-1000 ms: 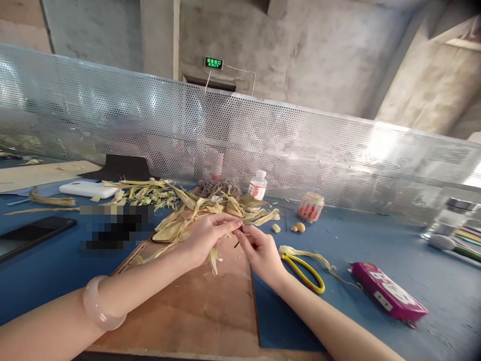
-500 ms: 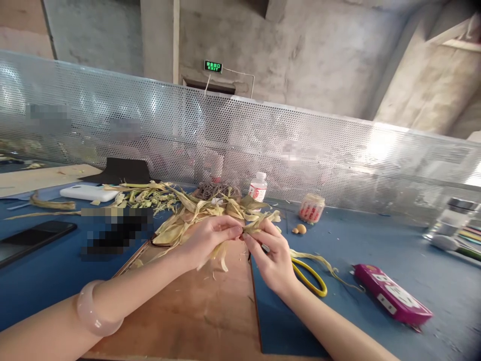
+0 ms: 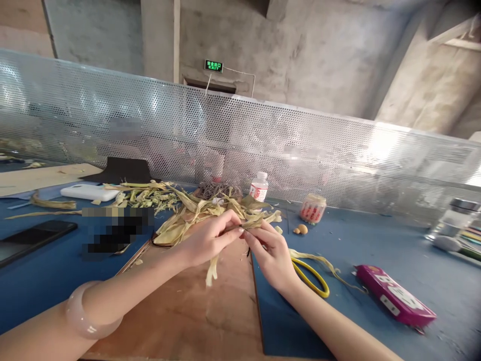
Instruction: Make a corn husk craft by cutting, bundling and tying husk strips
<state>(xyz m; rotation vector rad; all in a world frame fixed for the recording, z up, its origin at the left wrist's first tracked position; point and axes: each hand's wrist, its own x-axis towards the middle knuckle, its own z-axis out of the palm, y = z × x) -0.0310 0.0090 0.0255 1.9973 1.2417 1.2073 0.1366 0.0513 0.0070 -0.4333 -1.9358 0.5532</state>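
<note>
My left hand point(image 3: 210, 240) and my right hand point(image 3: 271, 253) meet over the front of a pile of dried corn husks point(image 3: 193, 208). Both are closed, fingertips pressed together around a thin corn husk strip point(image 3: 212, 271), whose pale end dangles below my left palm. Most of the strip is hidden by the fingers. Under them lies a brown wooden board point(image 3: 210, 316). Beside my right wrist, a yellow loop handle point(image 3: 313, 282) sticks out, with a loose husk strand point(image 3: 330, 265) next to it. A pale bangle point(image 3: 88, 316) circles my left forearm.
A white bottle point(image 3: 258, 187) and a clear jar point(image 3: 312, 208) stand beyond my hands. To the right are a magenta packet point(image 3: 396, 296) and a glass flask point(image 3: 451, 223). Phones point(image 3: 35, 240) lie left. A perforated metal screen point(image 3: 263, 140) closes off the back.
My fingers have shifted slightly on the husk strip, the left hand flattening a little. The dangling end has moved left and hangs lower.
</note>
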